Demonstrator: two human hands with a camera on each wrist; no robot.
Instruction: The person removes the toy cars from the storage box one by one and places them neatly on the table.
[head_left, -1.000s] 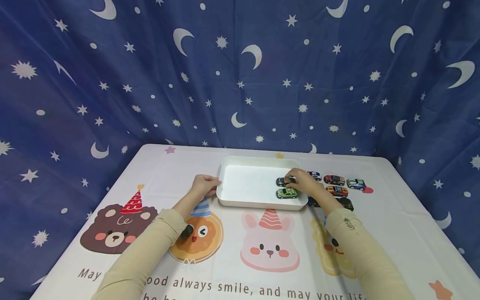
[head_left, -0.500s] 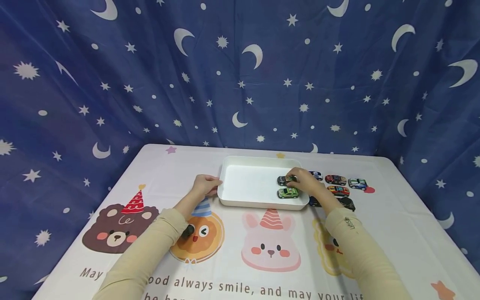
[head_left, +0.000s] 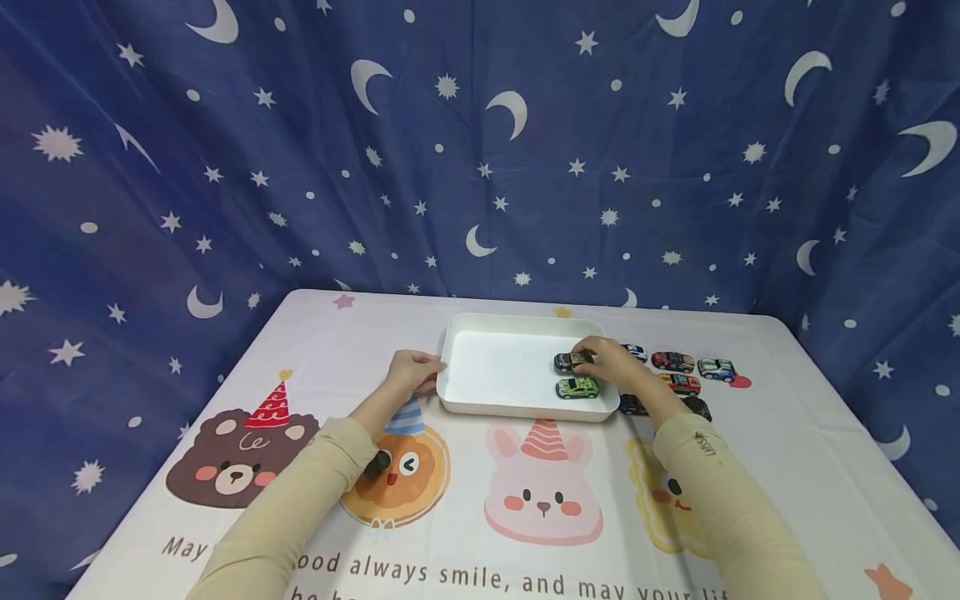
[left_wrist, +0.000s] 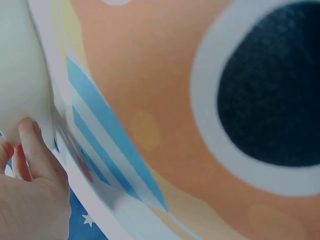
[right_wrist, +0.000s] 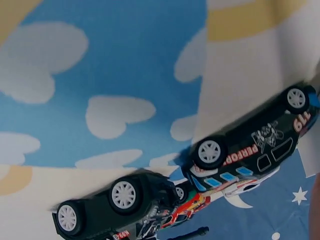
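A shallow white tray (head_left: 495, 367) stands on the tablecloth in the head view. My left hand (head_left: 412, 372) pinches its left rim; in the left wrist view the fingers of that hand (left_wrist: 40, 170) meet the pale tray wall (left_wrist: 22, 65). Inside the tray at the right end, my right hand (head_left: 609, 362) grips a dark toy car (head_left: 563, 362), partly covered by the fingers. Just in front of it, a green toy car (head_left: 577, 387) sits parallel in the tray. The right wrist view shows only a sliver of the right hand at its edge.
Right of the tray are several toy cars: a red-and-black one (head_left: 672, 361), a white, blue and green one (head_left: 717, 369), an orange one (head_left: 681, 384) and a black one (head_left: 697, 407). Another black car (right_wrist: 250, 137) bears the number 119. A starry curtain (head_left: 480, 150) hangs behind the table.
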